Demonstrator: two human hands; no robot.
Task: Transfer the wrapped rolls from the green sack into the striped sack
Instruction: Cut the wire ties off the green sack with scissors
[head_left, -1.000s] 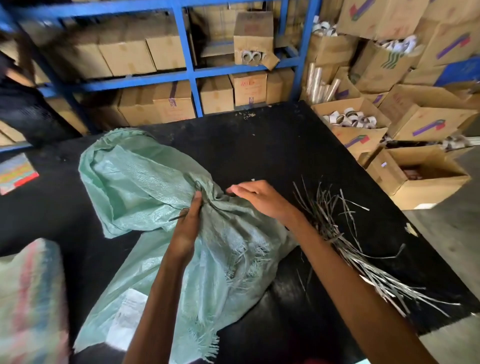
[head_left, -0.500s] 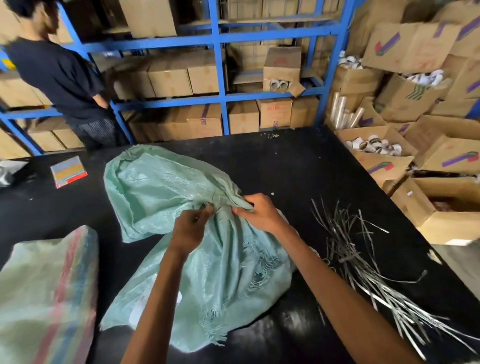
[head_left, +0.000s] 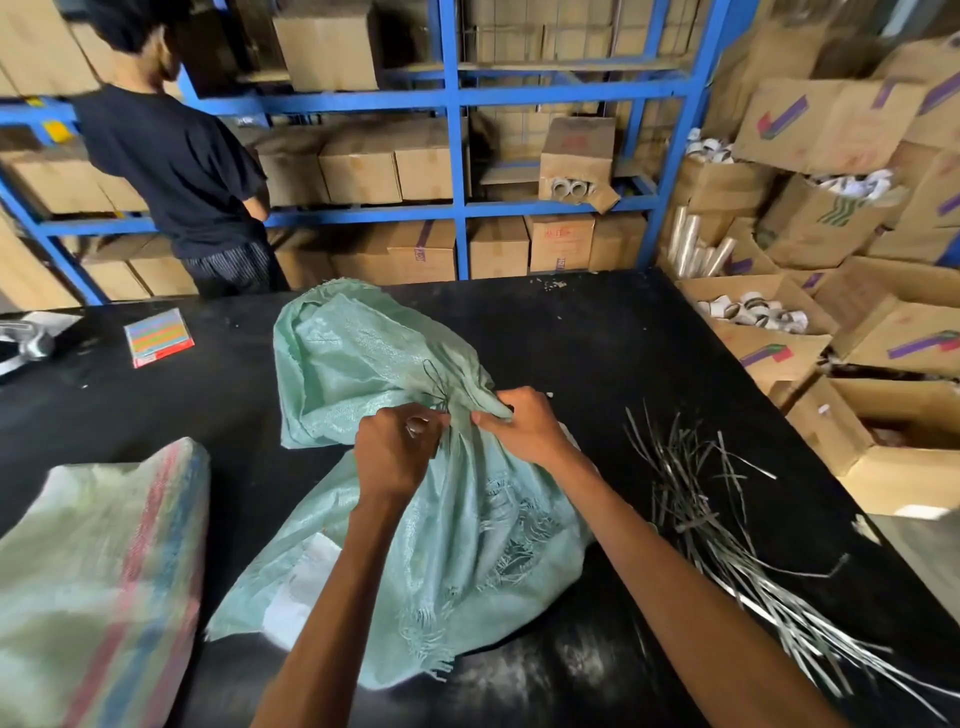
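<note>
Green sack (head_left: 374, 374) lies mid-table (head_left: 597, 353), neck bunched & tied w/ a dark string (head_left: 436, 382); rolls inside hidden, only lumps under the weave. L hand (head_left: 397, 449) is fisted on the gathered neck just below the knot, fingers curled tight on fabric; whether it also pinches the string, can't tell. R hand (head_left: 524, 426) pinches a fold of the neck just beside it, thumb & fingers closed on cloth. A white patch (head_left: 301, 582) shows through the sack's lower part, maybe a label, text unreadable. Striped sack (head_left: 104, 582) sits at near-left, cut off by the frame edge & blurred; its mouth not visible. Pile of grey strips (head_left: 727, 530) lies R of the green sack, running off the bottom-R corner. Colored booklet (head_left: 158, 338) at far-left of table, print too small to read. Person in dark shirt (head_left: 176, 161) stands back-turned at blue rack (head_left: 457, 156). Boxes (head_left: 561, 244) carry red lettering, illegible.
</note>
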